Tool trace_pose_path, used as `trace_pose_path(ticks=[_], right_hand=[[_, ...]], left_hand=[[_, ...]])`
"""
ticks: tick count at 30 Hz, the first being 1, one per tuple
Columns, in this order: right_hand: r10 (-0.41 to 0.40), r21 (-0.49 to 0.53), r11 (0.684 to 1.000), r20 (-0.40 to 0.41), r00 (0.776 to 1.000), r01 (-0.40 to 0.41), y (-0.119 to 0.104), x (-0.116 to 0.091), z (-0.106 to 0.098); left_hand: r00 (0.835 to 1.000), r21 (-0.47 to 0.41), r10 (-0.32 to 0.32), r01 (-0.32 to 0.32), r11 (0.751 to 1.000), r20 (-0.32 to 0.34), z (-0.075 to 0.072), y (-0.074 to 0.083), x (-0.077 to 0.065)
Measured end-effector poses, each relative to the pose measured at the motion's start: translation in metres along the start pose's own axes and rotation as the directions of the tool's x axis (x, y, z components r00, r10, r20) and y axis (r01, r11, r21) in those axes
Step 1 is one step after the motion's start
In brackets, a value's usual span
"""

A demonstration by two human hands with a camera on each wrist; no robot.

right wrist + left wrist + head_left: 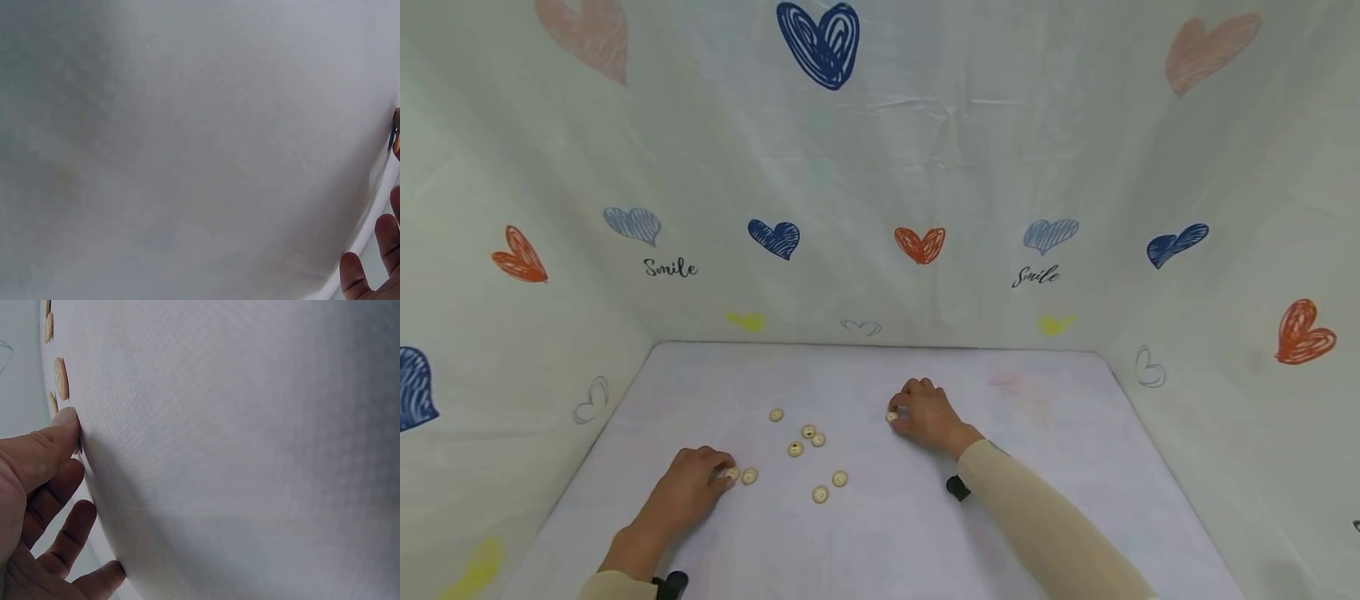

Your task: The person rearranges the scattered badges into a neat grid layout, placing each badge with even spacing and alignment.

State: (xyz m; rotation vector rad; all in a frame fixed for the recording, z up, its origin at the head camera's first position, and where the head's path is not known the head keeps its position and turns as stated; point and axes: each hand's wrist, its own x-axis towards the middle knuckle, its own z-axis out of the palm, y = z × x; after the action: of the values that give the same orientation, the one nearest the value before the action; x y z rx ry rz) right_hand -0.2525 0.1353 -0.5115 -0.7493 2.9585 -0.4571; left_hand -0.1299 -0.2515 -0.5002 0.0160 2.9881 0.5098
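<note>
Left hand (691,485): thumb and forefinger pinch one pale button (732,472) at the tabletop; in the left wrist view the other fingers are spread apart.
Right hand (928,417): farther forward, thumb and forefinger grasp another button, the far one (891,416), well apart from the rest.
Beside the left fingertips: a loose button (749,476) lies flat, just right of the held one.
Between the hands: a cluster of three, namely a left button (795,449), an upper button (808,431) and a right button (818,439); the last two seem to touch.
Ahead of the left hand: a single button (777,414), apart from that cluster.
Nearer the body than the right hand: a pair, one higher button (840,478) and one lower button (821,494), close together.
Under both hands: a white tabletop (895,542).
Behind each hand: a beige sleeve, the right one (1052,521) showing more.
Done so far: two buttons are in the fingers; I judge this an early stage, with no row or stack formed.
Left over: seven buttons lie unheld; whether any is finally placed, I cannot tell.
</note>
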Motion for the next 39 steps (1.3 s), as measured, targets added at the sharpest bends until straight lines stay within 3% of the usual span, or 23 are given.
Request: trace_pose_path(ticks=[25,39], right_hand=[[0.023,-0.014,1.0,0.011,1.0,-0.023,-0.0022,-0.0006,0.0002],[0.046,0.054,0.998,-0.042,0.998,-0.043,-0.0067,-0.0071,-0.0039]], left_hand=[[1.0,0.014,-0.015,0.015,1.0,0.012,-0.0021,0.0025,-0.0005],[0.999,0.011,-0.03,0.03,0.999,0.012,0.0001,0.0009,-0.0014]])
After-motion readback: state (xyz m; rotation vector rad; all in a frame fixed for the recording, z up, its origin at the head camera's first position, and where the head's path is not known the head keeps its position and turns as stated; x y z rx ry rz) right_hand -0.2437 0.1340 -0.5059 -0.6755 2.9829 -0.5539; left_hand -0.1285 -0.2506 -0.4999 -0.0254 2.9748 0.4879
